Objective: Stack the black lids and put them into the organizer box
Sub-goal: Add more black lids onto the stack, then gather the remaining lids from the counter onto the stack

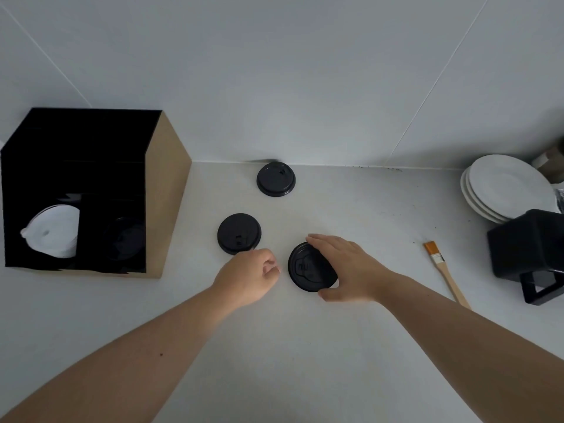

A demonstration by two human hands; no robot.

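Three black cup lids lie on the white counter. The near lid sits under my right hand, whose fingers and thumb wrap around its rim. A second lid lies just beyond my left hand, which is loosely curled with nothing in it. The far lid rests by the wall. The organizer box, black inside with brown cardboard sides, stands at the left; its right compartment holds dark lids, barely visible.
White lids fill the organizer's left compartment. A stack of white plates sits at the far right, with a black block-shaped object in front of it. A wooden-handled brush lies right of my right hand.
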